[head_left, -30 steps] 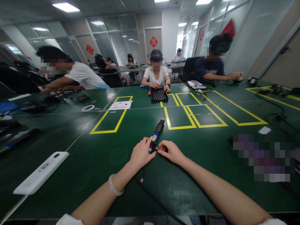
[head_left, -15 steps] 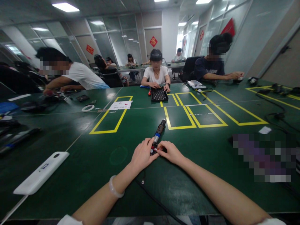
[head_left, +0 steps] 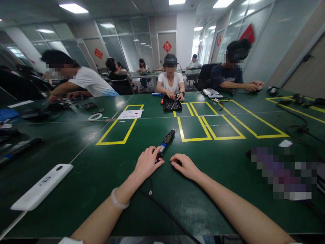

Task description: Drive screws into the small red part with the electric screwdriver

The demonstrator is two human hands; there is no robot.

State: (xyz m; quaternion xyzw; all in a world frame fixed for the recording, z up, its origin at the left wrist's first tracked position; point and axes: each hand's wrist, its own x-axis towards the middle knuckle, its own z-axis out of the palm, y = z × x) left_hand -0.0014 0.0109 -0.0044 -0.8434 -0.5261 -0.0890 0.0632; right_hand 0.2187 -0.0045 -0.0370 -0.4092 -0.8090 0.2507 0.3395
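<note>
My left hand (head_left: pixel 147 163) is closed round the rear part of an electric screwdriver (head_left: pixel 166 141), a slim black, silver and blue tool lying low over the green table. Its bit points away from me, up and to the right. Red bits show at its back end beside my thumb, and part of the body is hidden under my fingers. A black cord (head_left: pixel 167 217) runs from beneath my left wrist toward the near edge. Just right of the tool, apart from it, my right hand (head_left: pixel 186 166) rests with curved fingers and a gap at the thumb, nothing visible in it.
Yellow tape rectangles (head_left: pixel 196 139) mark the green table. A white power strip (head_left: pixel 43 186) lies at the left and a white paper (head_left: pixel 130 114) farther off. Across the table, a person handles a black tray (head_left: pixel 172 109) of small parts. Other people work at both sides.
My left hand has shifted left with the electric screwdriver. My right hand, which was at the tool's back end, is now apart from it.
</note>
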